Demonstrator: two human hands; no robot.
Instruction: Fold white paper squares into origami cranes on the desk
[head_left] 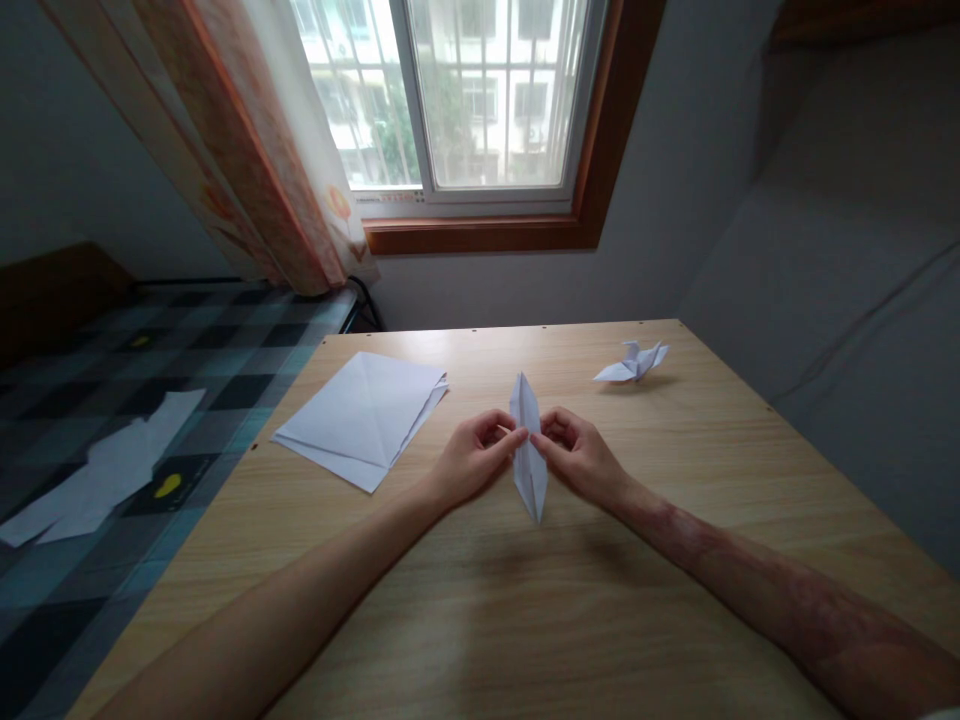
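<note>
White folded paper (529,450) | left hand (469,462) and right hand (581,458) fingers pinched on its side edges | sheets (360,415), crane (634,363) well apart

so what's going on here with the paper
A person's left hand and right hand pinch a narrow folded paper from either side, just above a wooden table. A finished paper bird sits farther back on the right; a stack of white sheets lies on the left.

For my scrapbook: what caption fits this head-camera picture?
Left hand and right hand pinch a white folded paper diamond over a wooden table.
</note>
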